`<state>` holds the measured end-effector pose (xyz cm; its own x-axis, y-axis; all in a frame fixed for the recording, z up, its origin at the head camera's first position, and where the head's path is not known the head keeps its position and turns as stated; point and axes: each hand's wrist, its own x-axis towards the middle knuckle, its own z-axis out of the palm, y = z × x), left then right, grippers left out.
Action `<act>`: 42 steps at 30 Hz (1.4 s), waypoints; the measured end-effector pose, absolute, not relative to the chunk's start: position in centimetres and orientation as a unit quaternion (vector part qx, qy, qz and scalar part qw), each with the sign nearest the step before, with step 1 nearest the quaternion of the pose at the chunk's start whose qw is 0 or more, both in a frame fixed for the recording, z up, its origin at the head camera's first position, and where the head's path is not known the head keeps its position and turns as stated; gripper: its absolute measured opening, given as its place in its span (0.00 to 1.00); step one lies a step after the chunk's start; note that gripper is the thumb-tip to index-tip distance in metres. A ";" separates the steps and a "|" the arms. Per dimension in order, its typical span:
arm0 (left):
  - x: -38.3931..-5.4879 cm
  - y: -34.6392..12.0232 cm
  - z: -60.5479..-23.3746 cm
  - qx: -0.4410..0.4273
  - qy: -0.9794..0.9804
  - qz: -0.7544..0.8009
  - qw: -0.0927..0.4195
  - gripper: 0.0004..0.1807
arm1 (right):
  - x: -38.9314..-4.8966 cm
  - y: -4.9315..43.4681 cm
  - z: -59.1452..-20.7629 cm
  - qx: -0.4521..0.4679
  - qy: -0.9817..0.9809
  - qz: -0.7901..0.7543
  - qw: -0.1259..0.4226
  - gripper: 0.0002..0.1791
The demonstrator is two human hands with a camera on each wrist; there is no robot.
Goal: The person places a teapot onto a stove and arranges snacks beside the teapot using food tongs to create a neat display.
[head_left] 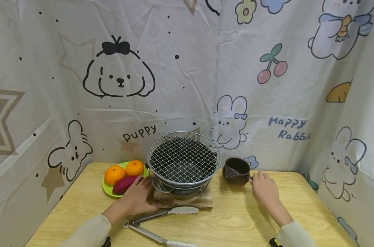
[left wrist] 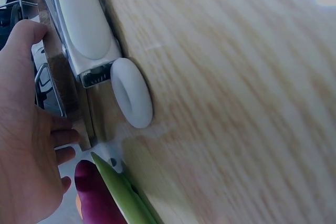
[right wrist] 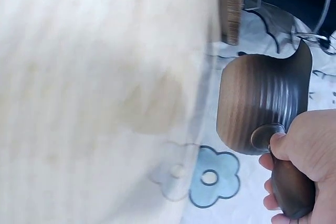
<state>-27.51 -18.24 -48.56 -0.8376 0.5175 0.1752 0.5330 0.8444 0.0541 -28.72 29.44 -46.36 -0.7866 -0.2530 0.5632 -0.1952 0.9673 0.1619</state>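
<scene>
My right hand [head_left: 264, 188] grips the side handle [right wrist: 293, 190] of a dark brown pouring pitcher [right wrist: 257, 103], thumb on top and fingers curled underneath. The pitcher stands upright, its ribbed wall and pointed spout showing in the right wrist view. My left hand [head_left: 138, 199] is spread at the left end of a wooden board [head_left: 203, 203], thumb toward the front and fingers toward the back. On that board sits a round tabletop grill with a wire mesh top [head_left: 183, 161]. Just left of the fingers, a purple sweet potato [head_left: 122, 185] lies on a green plate [head_left: 107, 189].
Two oranges [head_left: 114, 175] share the plate. In front of the board lie spread tongs [head_left: 183, 210] with white tips, their hinge near my left wrist. A printed cloth [head_left: 187, 68] hangs behind the wooden table [head_left: 230, 219], close to the grill and pitcher.
</scene>
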 end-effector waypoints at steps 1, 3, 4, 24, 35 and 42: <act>-27.5 -18.2 -48.6 -0.273 -0.958 -0.050 0.075 0.54 | -28.8 29.4 -46.1 0.121 -0.941 -0.050 0.311 0.16; -27.5 -18.2 -48.6 -0.271 -0.959 -0.048 0.072 0.54 | -28.9 29.3 -45.5 0.124 -0.936 -0.057 0.325 0.17; -27.6 -18.2 -48.7 -0.271 -0.959 -0.048 0.072 0.54 | -28.9 29.2 -45.1 0.124 -0.934 -0.060 0.329 0.17; -27.6 -18.3 -48.8 -0.273 -0.958 -0.034 0.081 0.54 | -28.4 27.9 -36.8 0.132 -0.924 -0.002 0.360 0.14; -27.5 -18.2 -49.0 -0.278 -0.957 -0.033 0.079 0.55 | -27.7 27.6 -35.2 0.141 -0.935 0.008 0.327 0.12; -27.8 -18.4 -49.1 -0.279 -0.955 -0.026 0.099 0.54 | -27.6 27.9 -33.6 0.150 -0.946 0.047 0.284 0.11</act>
